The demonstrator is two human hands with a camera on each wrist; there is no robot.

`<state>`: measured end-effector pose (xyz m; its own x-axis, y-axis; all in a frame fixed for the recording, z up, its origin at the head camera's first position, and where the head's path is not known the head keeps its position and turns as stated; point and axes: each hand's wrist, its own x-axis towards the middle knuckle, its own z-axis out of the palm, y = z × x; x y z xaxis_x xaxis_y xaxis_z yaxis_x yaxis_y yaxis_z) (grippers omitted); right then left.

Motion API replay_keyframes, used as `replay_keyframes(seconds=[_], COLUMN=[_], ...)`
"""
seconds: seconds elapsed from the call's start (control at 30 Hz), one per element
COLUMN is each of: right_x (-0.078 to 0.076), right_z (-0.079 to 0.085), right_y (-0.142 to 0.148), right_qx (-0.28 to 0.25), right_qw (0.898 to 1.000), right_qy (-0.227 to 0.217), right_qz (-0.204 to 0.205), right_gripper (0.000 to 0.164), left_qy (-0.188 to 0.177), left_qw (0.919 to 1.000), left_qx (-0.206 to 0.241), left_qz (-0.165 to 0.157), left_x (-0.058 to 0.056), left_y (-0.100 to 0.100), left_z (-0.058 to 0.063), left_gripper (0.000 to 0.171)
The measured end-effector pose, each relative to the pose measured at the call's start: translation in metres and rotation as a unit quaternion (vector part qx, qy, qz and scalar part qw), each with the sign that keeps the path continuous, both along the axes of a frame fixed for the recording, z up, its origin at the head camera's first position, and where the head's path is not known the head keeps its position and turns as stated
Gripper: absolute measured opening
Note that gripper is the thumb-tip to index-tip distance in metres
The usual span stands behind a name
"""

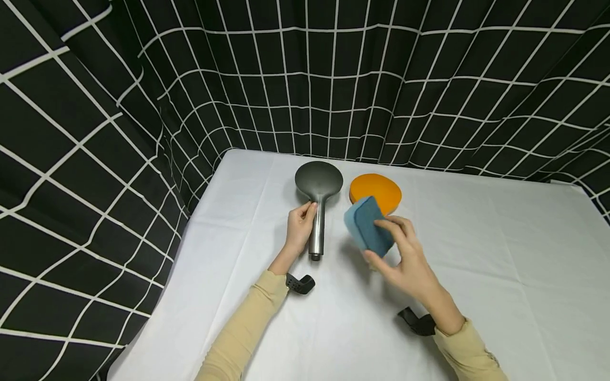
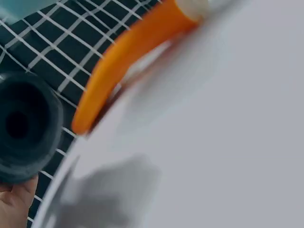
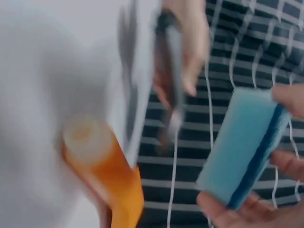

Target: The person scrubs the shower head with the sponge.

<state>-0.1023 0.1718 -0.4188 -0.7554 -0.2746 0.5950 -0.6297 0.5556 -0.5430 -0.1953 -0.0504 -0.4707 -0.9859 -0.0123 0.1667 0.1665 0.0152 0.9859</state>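
Observation:
In the head view a shower head (image 1: 319, 181) with a dark grey round face and a shiny metal handle points away from me. My left hand (image 1: 297, 227) pinches it by the upper handle, thumb and fingers at its left side. The left wrist view catches the handle's hollow dark end (image 2: 23, 126), held above the cloth. A two-tone blue sponge (image 1: 369, 225) is gripped between the thumb and fingers of my right hand (image 1: 405, 259), above the table. Behind it lies an orange shower head (image 1: 376, 191); the sponge and hand hide its handle, whose whitish end (image 3: 85, 137) shows in the right wrist view.
A white cloth (image 1: 476, 264) covers the table. Black curtains (image 1: 333, 79) with white grid lines hang behind it and along the left side. Each wrist carries a black camera mount (image 1: 301, 284).

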Motion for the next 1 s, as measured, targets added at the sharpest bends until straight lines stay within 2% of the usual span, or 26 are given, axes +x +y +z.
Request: replay_keyframes(seconds=[0.1,0.17,0.27,0.4,0.53,0.73,1.0], right_x=[-0.005,-0.006,-0.006,-0.006,-0.006,-0.006,-0.005], right_z=[0.002,0.002,0.001,0.001,-0.003,-0.011,-0.018], right_y=[0.015,0.024,0.033,0.043,0.048,0.05,0.046], right_qx=[0.001,0.012,0.045,0.098,0.142,0.177,0.213], right_qw=[0.996,0.989,0.97,0.945,0.931,0.919,0.903], right_qy=[-0.035,-0.07,-0.136,-0.192,-0.206,-0.224,-0.255], right_qz=[-0.081,-0.132,-0.197,-0.245,-0.266,-0.271,-0.273], right_gripper=[0.054,0.055,0.056,0.062,0.063,0.062,0.067], left_qy=[-0.026,-0.033,-0.034,-0.04,-0.044,-0.035,0.004], left_qw=[0.9989,0.9974,0.9955,0.9939,0.9921,0.9895,0.9832], left_qx=[-0.039,-0.063,-0.088,-0.103,-0.117,-0.14,-0.177], left_qz=[0.006,0.007,0.007,0.003,0.002,0.009,0.043], left_x=[-0.004,-0.006,-0.007,-0.008,-0.008,-0.009,-0.006], left_y=[-0.002,-0.003,-0.004,-0.005,-0.004,-0.002,-0.002], left_z=[-0.012,-0.016,-0.018,-0.02,-0.02,-0.019,-0.017], left_gripper=[0.035,0.038,0.038,0.034,0.033,0.033,0.029])
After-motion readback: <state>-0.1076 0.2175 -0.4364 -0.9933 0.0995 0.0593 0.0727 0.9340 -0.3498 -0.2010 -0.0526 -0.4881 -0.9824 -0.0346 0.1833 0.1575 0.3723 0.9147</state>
